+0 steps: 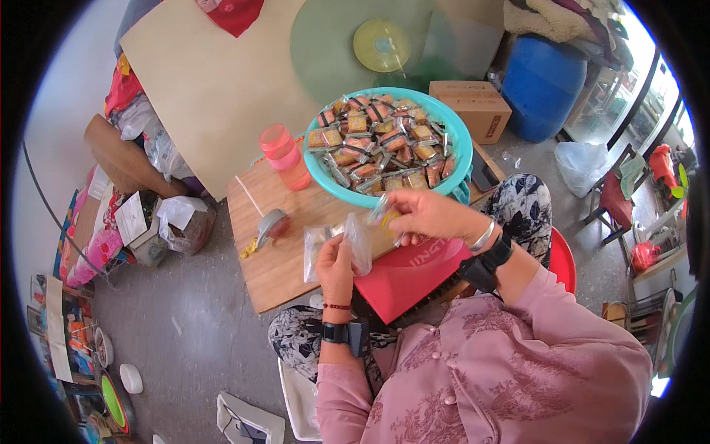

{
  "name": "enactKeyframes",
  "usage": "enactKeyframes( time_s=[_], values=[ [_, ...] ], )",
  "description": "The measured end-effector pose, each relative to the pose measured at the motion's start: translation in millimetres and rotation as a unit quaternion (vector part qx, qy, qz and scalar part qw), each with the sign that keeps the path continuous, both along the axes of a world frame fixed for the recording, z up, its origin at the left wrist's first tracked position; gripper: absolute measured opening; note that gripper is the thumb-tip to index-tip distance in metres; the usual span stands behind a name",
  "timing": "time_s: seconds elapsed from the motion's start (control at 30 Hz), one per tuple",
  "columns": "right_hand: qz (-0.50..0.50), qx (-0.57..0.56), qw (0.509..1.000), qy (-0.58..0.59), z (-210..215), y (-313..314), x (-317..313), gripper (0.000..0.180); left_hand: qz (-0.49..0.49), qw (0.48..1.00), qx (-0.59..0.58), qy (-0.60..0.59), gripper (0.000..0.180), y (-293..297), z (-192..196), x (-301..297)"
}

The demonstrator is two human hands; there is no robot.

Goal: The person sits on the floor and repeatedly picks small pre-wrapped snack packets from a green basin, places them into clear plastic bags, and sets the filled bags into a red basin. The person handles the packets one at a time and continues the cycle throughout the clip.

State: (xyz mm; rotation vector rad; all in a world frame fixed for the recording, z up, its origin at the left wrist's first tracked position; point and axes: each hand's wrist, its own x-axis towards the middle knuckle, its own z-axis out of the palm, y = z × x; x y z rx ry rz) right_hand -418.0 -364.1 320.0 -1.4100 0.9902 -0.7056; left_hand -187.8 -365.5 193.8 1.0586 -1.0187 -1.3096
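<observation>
One clear plastic bag [359,243] is pinched in the left hand [335,265], likely for steadiness, while the right hand [433,214] grips a clear-wrapped packet [385,217].

Cluttered home; piled fabrics [556,21]

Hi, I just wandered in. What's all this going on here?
A seated person is handling small wrapped packets. Their left hand holds a clear plastic bag over a low wooden table, and their right hand pinches a small clear packet beside it. Just beyond, a turquoise basin is heaped with wrapped pieces, and a red see-through container stands to its left.
</observation>
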Motion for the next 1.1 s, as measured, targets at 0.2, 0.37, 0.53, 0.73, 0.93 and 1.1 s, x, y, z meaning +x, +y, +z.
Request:
enactKeyframes(
  time_s=[0.2, 0.37, 0.53, 0.73, 0.93, 1.1],
  values=[
    [0.024, -0.021, 0.991, 0.127, -39, 7, 40, 0.042, -0.003, 1.000, 0.004, 0.000, 0.024, 1, 2, 0],
    [-0.049, -0.022, 0.990, 0.130, -66, -4, 49, 0.026, 0.011, 1.000, -0.019, 0.002, 0.023, -2, -6, -2],
    [-0.061, -0.103, 0.974, 0.190, -75, -7, 52, 0.018, 0.065, 0.989, -0.102, -0.087, 0.020, -1, -9, -6],
    [-0.076, -0.218, 0.931, 0.282, -77, -6, 53, 0.023, 0.080, 0.979, -0.095, -0.163, 0.019, 2, -8, -7],
    [-0.034, -0.222, 0.929, 0.295, -73, -11, 60, 0.029, 0.108, 0.961, -0.135, -0.214, 0.019, 4, -8, -13],
    [-0.030, -0.133, 0.937, 0.322, -65, -11, 57, 0.026, 0.110, 0.961, -0.155, -0.203, 0.020, 6, -5, -17]
  ],
)
